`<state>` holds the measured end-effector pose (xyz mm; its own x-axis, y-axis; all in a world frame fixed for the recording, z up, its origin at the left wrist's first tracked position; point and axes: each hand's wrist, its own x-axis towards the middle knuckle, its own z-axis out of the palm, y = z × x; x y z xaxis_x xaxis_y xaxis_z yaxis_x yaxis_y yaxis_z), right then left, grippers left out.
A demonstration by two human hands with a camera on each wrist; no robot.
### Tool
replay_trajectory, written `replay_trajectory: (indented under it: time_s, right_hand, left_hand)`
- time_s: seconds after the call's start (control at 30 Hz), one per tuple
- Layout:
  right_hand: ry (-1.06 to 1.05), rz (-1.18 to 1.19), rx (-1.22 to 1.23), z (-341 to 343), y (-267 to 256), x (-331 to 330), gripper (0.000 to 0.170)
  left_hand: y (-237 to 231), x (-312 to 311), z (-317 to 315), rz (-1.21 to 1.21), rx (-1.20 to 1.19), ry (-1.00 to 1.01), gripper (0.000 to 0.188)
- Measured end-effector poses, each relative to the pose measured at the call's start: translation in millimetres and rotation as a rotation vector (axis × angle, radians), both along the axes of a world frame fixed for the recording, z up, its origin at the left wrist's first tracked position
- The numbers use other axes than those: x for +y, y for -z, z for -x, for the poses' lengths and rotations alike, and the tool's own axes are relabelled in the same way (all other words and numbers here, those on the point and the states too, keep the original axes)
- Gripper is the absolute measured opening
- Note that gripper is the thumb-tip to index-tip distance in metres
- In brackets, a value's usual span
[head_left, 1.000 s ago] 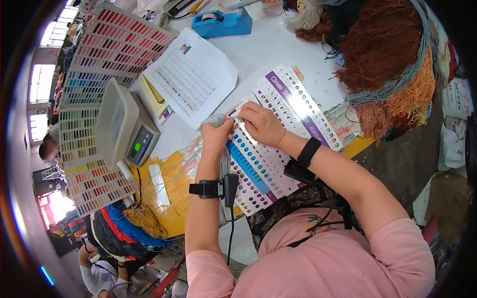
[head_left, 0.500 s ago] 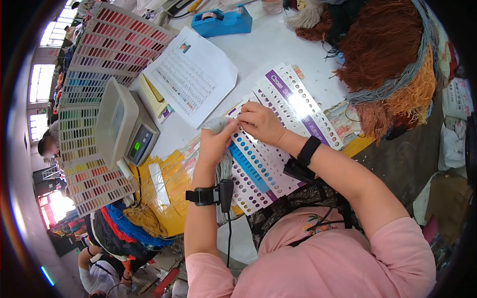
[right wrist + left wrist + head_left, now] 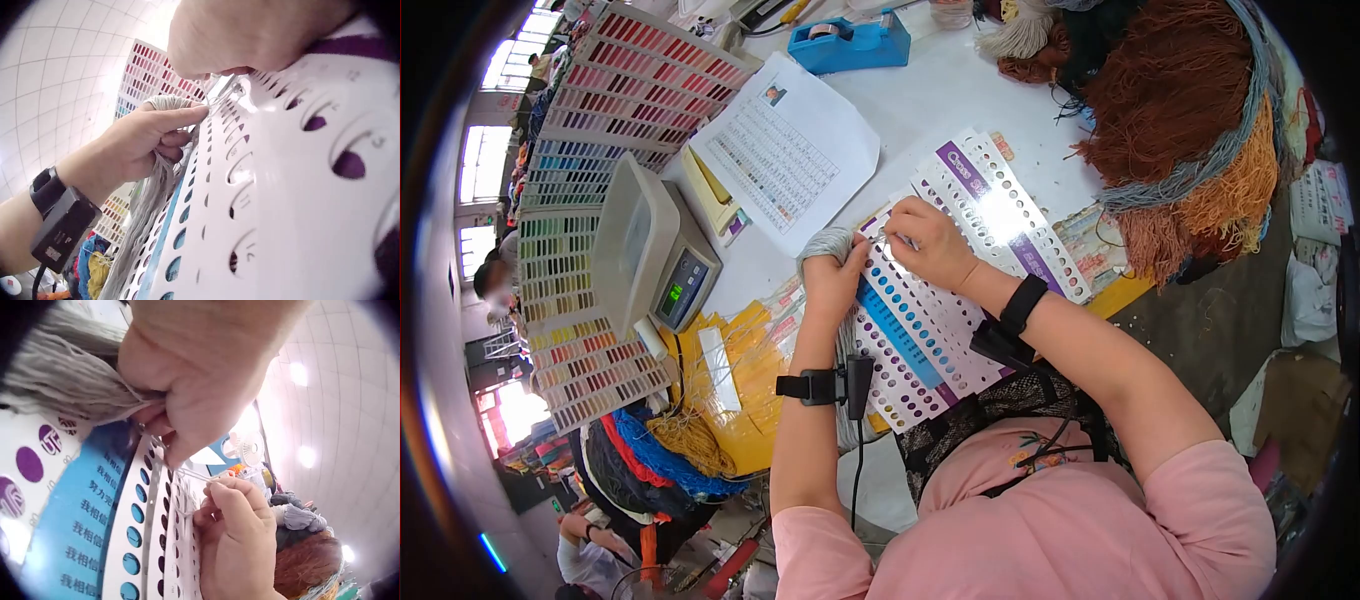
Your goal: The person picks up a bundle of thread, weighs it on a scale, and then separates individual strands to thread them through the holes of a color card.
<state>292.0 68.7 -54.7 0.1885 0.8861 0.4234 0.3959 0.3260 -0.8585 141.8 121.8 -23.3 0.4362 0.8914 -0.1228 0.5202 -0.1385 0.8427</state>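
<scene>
My left hand [image 3: 830, 288] grips a skein of grey thread [image 3: 827, 241], its loose strands hanging down past the wrist. Pinched in the fingertips of my right hand [image 3: 932, 246] are thin strands of that thread [image 3: 199, 475], which stretch across a short gap from the left thumb. Both hands are over the top end of a white thread card [image 3: 234, 187] with rows of punched, numbered holes. Under and beside it lie more punched cards, one with a blue printed band [image 3: 897, 335], another with a purple band [image 3: 963, 170].
Left of the hands stand a digital scale [image 3: 687, 287] with a tray and a tall colour chart [image 3: 560, 215]. A printed sheet [image 3: 785, 160] and a blue tape dispenser [image 3: 860, 47] lie farther back. Brown yarn bundles [image 3: 1170, 100] are heaped at right.
The fingertips of both hands met half a second ago and are now slightly apart, strands stretched between them. The left hand has shifted a little. A person in the background has moved.
</scene>
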Motion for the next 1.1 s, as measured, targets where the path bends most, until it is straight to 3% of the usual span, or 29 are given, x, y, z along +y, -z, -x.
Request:
replay_trajectory:
  time_s: [0.1,0.2,0.3,0.4,0.47,0.53,0.63,0.67,0.77,0.9,1.0,1.1]
  right_hand:
    - [0.012,-0.004,-0.005,1,1,0,0.005]
    - [0.012,-0.005,0.001,2,0,0,0.005]
    - [0.008,-0.007,0.005,1,0,0,0.005]
    - [0.000,0.005,0.000,1,2,-1,0.004]
    - [-0.003,-0.003,-0.008,0,2,0,0.004]
    - [0.000,-0.031,-0.016,0,2,0,0.005]
    - [0.007,-0.021,-0.030,1,3,0,0.004]
    - [0.005,-0.019,-0.033,1,2,0,0.005]
    - [-0.004,-0.014,-0.026,1,2,0,0.004]
    - [-0.009,0.015,0.031,1,0,0,0.005]
    - [-0.001,0.029,0.059,-1,-2,-1,0.007]
    - [-0.011,0.026,0.048,0,-1,0,0.011]
  left_hand:
    - [2,0,8,-0.127,-0.068,-0.033,0.009]
    - [-13,-3,11,0.246,-0.161,-0.115,0.009]
    - [-24,-2,27,0.550,-0.418,-0.238,0.010]
    - [-24,8,70,0.685,-0.747,-0.403,0.008]
    - [-30,21,111,0.815,-1.350,-0.491,0.008]
    - [-33,34,164,0.693,-1.624,-0.798,0.007]
    - [-31,27,182,0.424,-1.083,-1.285,0.016]
    - [-21,19,178,0.237,-0.856,-1.099,0.024]
    - [-37,-5,102,0.241,-0.531,-0.727,0.027]
    - [-7,2,35,-0.092,-0.073,-0.124,0.025]
    - [-17,-2,1,-0.059,0.180,-0.020,0.018]
    - [-1,7,5,0.102,0.202,-0.039,0.015]
